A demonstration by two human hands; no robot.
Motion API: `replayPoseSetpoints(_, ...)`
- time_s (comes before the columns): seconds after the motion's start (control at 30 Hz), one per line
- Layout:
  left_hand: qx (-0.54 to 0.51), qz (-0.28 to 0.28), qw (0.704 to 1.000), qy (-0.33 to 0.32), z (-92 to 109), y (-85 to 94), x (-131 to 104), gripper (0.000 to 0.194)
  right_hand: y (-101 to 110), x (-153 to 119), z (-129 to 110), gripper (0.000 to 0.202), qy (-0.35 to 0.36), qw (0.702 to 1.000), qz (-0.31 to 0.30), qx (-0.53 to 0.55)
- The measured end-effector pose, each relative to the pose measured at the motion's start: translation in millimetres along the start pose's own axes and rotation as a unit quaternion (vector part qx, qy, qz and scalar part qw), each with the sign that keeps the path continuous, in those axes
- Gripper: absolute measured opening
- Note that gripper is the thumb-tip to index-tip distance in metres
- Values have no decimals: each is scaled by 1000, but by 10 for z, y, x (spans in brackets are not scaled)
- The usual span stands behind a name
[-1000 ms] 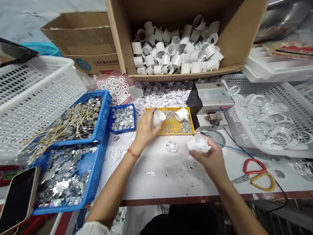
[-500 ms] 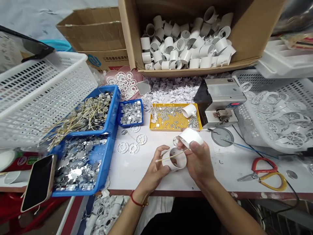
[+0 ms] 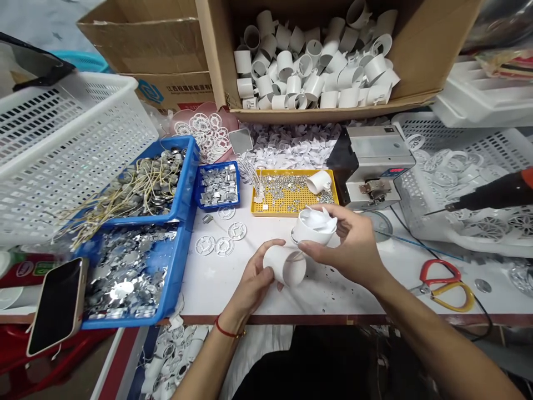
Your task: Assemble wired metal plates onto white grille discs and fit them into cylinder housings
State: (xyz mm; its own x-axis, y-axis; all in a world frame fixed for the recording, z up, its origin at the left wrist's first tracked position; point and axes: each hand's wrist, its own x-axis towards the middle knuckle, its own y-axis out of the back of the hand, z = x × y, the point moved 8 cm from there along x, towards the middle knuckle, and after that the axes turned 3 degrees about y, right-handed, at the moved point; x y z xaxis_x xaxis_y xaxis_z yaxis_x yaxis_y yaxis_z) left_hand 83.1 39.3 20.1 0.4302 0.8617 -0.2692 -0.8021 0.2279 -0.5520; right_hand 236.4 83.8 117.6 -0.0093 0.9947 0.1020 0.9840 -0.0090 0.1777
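Observation:
My left hand (image 3: 255,278) is wrapped round a white plastic cylinder (image 3: 277,264), whose open end faces right. Just above and to the right, my right hand (image 3: 352,239) grips a white fan part (image 3: 315,226); its curved blades show on top of a round housing. The two parts are very close, and I cannot tell whether they touch. Behind them is a yellow tray (image 3: 285,209) of small metal screws, with another white cylinder (image 3: 319,182) lying in it. Several flat white rings (image 3: 225,246) lie left of my hands.
Blue trays (image 3: 177,278) of metal pieces and wired motors stand at left. A cardboard box (image 3: 308,115) of white cylinders is behind, a metal machine (image 3: 377,161) at back right. Scissors (image 3: 441,280) lie at right; a black screwdriver (image 3: 483,193) hangs over a basket (image 3: 495,247).
My right hand has turned the fan part so its blades face up. The cylinder has shifted left, and the yellow cord across it no longer shows. A screwdriver has come into view at right.

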Motion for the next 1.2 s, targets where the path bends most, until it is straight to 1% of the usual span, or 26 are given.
replayPoseSetpoints(0.17, 95, 31, 994, -41, 43, 87, 1, 66, 39, 10, -55, 50, 10, 997, 3, -74)
replayPoseSetpoints(0.27, 147, 42, 986, -68, 81, 113, 6, 62, 40, 35, -106, 47, 30, 990, -13, -134)
replayPoseSetpoints(0.43, 183, 45, 980, -66, 59, 138, 7, 62, -14, 101, -219, 38, 72, 974, -52, -208)
replayPoseSetpoints(0.5, 193, 46, 978, -67, 48, 134, 7, 64, -50, 103, -259, 38, 87, 967, -74, -229)
replayPoseSetpoints(0.57, 187, 75, 977, -68, 36, 153, 14, 64, -106, 65, -295, 42, 114, 963, -104, -222)
replayPoseSetpoints(0.63, 161, 134, 975, -70, 18, 193, 28, 64, -182, -11, -280, 49, 136, 964, -139, -181)
replayPoseSetpoints(0.67, 142, 167, 973, -71, 4, 212, 37, 64, -225, -55, -235, 52, 135, 967, -157, -150)
replayPoseSetpoints(0.77, 69, 239, 967, -51, -84, 233, 75, 63, -372, -170, 42, 54, 88, 973, -206, -56)
replayPoseSetpoints(0.83, 25, 258, 966, -11, -167, 240, 92, 65, -406, -200, 222, 53, 74, 977, -197, -31)
replayPoseSetpoints(0.9, 15, 248, 968, 23, -206, 242, 83, 69, -358, -198, 325, 52, 88, 982, -156, -57)
replayPoseSetpoints(0.97, 37, 200, 979, 28, -172, 215, 59, 66, -300, -208, 376, 52, 89, 983, -129, -98)
replayPoseSetpoints(1.03, 55, 149, 987, 22, -124, 176, 18, 59, -299, -254, 418, 52, 59, 981, -143, -116)
replayPoseSetpoints(1.07, 62, 137, 988, 20, -109, 167, -6, 56, -318, -288, 434, 52, 43, 980, -155, -117)
replayPoseSetpoints(1.13, 77, 143, 987, 14, -94, 169, -43, 52, -355, -348, 455, 47, 30, 980, -151, -126)
replayPoseSetpoints(1.2, 92, 157, 983, 0, -96, 158, -52, 51, -353, -369, 449, 41, 63, 981, -94, -159)
